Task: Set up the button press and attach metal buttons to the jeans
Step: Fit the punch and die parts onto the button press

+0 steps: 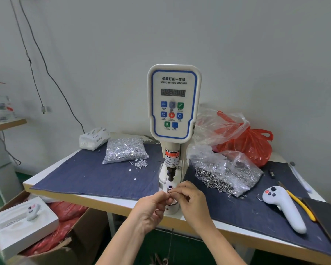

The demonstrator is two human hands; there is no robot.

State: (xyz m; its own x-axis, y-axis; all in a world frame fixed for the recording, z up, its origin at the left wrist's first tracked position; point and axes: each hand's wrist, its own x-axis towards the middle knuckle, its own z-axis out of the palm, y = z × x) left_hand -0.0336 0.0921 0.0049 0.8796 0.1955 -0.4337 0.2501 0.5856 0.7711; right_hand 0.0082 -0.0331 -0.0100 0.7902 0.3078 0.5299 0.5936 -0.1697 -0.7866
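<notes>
Both hands met at the counter's (96, 196) front edge, just below the lower die (169, 187) of the servo button machine (174, 104). Fingers of the left hand (151, 211) curled, pinching something small and metallic against the fingertips of the right hand (192, 203), which pinched it too; what it was could not be told. One bag of silver tacks (123, 150) lay on the denim cloth (96, 175) left of the machine, a few loose tacks (140, 163) beside it. One opened bag of metal buttons (227, 176) lay just right of the machine, near the right hand. One white controller (283, 207) rested further right.
</notes>
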